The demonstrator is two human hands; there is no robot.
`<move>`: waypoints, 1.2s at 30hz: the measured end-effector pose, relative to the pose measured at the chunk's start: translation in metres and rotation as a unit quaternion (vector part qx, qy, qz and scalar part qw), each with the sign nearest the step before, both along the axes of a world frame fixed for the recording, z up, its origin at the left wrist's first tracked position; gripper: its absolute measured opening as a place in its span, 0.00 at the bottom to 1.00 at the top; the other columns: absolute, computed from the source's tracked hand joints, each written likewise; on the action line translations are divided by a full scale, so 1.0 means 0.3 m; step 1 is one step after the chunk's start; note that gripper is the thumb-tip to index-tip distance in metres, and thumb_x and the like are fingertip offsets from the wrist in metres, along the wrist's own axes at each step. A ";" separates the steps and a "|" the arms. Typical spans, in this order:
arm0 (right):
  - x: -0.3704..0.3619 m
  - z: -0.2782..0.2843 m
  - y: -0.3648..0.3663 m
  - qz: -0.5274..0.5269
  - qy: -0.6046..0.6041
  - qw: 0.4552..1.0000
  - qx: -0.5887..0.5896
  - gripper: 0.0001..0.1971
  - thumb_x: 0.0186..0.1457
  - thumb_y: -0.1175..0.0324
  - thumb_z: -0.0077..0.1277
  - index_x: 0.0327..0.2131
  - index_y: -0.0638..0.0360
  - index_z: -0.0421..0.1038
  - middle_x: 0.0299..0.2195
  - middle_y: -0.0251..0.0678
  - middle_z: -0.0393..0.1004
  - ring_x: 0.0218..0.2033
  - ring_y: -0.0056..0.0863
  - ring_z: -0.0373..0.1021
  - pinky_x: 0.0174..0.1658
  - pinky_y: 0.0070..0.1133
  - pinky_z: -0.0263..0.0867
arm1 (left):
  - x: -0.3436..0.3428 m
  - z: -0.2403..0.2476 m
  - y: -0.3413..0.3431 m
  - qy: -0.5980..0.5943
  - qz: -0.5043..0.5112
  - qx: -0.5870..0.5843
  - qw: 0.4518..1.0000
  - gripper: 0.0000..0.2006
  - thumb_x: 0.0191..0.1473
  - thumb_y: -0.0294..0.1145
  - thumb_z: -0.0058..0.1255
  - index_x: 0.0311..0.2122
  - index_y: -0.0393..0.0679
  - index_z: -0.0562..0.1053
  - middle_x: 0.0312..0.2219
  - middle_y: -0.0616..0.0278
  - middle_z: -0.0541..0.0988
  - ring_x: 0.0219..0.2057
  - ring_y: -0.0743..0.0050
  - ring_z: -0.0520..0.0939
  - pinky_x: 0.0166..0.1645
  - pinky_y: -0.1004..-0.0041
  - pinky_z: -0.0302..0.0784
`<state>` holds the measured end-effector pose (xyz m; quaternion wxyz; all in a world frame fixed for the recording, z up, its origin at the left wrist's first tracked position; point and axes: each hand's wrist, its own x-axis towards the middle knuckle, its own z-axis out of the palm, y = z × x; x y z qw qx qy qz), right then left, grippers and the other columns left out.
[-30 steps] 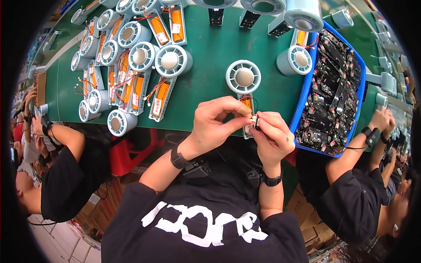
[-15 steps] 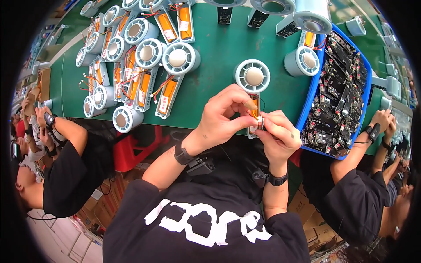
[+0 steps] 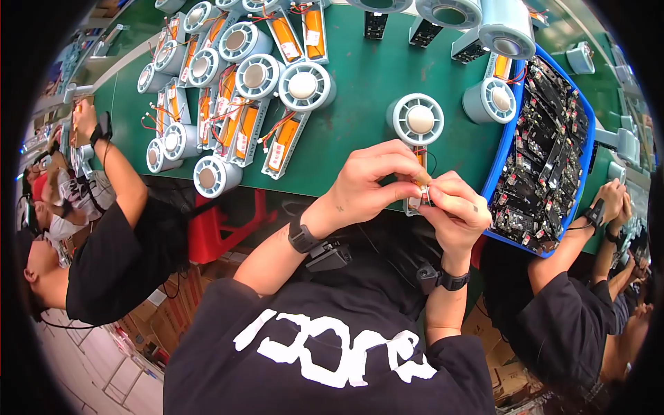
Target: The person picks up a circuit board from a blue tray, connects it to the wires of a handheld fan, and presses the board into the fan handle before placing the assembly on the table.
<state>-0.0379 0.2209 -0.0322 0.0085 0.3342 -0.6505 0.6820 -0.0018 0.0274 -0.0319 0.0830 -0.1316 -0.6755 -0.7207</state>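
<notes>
In front of me a pale blue unit with a round, spoked head [image 3: 418,121] lies on the green table, its narrow body running toward me under my hands. My left hand [image 3: 377,180] is closed in a pinch over that body, with thumb and forefinger on a small white wire connector [image 3: 425,187]. Close against it, the fingertips of my right hand [image 3: 455,207] pinch a small dark part, mostly hidden by the fingers. The fingertips of both hands almost meet. A dark loop of thin wire shows beside the body.
Similar units with orange batteries [image 3: 279,153] and loose wires crowd the left of the table [image 3: 360,76]. A blue tray [image 3: 499,181] full of black circuit boards [image 3: 536,159] stands at right. More units stand at the far edge. Co-workers sit on both sides; a red stool [image 3: 221,232] is at left.
The whole view has shifted, so the table and hands appear further right. Both hands stay pinched together over the same unit. The co-worker's arm at left has moved up.
</notes>
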 end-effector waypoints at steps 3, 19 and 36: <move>0.000 -0.001 0.009 0.007 0.003 1.000 0.001 0.23 0.35 0.87 0.67 0.41 0.65 0.79 0.33 0.41 0.80 0.32 0.34 0.74 0.36 0.25 0.69 | -0.004 -0.003 0.004 0.016 -0.005 -0.015 1.000 0.14 0.46 0.16 0.65 0.40 0.35 0.78 0.37 0.56 0.77 0.36 0.70 0.79 0.39 0.73 0.76; -0.076 0.203 -0.145 -0.011 0.255 0.945 0.203 0.18 0.42 0.83 0.64 0.40 0.63 0.79 0.36 0.41 0.81 0.34 0.39 0.77 0.38 0.28 0.75 | 0.101 0.026 -0.038 -0.057 0.205 -0.111 0.971 0.05 0.50 0.19 0.62 0.33 0.38 0.79 0.24 0.62 0.76 0.21 0.77 0.75 0.25 0.77 0.68; -0.120 0.273 -0.151 -0.052 -0.012 0.965 0.257 0.17 0.47 0.81 0.56 0.44 0.64 0.75 0.36 0.45 0.79 0.35 0.40 0.78 0.39 0.28 0.73 | -0.025 0.070 0.084 -0.085 0.285 -0.318 0.900 0.16 0.44 0.35 0.66 0.22 0.42 0.68 0.19 0.58 0.74 0.20 0.54 0.77 0.23 0.62 0.70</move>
